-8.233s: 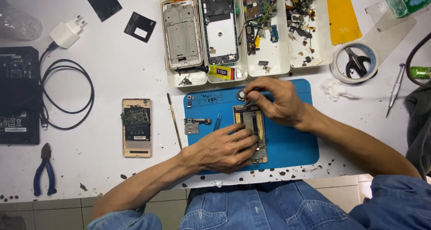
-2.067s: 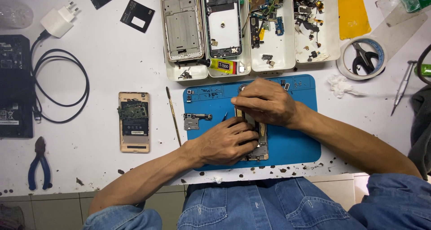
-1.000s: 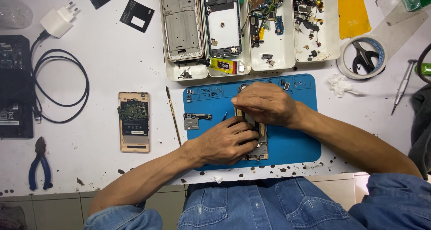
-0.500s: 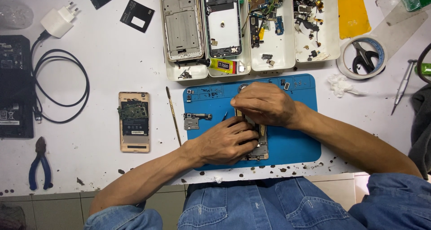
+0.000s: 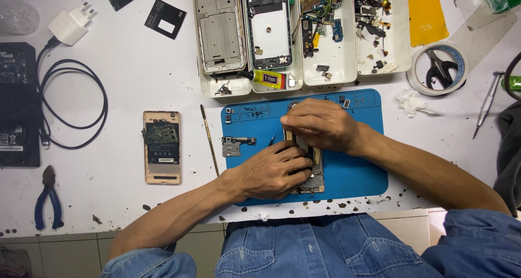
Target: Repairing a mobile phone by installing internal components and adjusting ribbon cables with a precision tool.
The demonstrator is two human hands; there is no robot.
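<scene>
Bare table lies between the cable (image 5: 76,107) at the left edge and the blue mat (image 5: 353,169); only an opened phone (image 5: 161,146) and a thin brush (image 5: 209,139) stand there. White trays (image 5: 336,61) line the mat's far edge.

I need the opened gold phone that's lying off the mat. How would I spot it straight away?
Start at the blue work mat in front of the person, then look left past the thin brush lying beside the mat. The opened gold phone lies alone on the white table, upright as seen by the camera. Unlike the phone frames in the white trays above, it has a gold rim and a dark circuit board exposed.
</scene>
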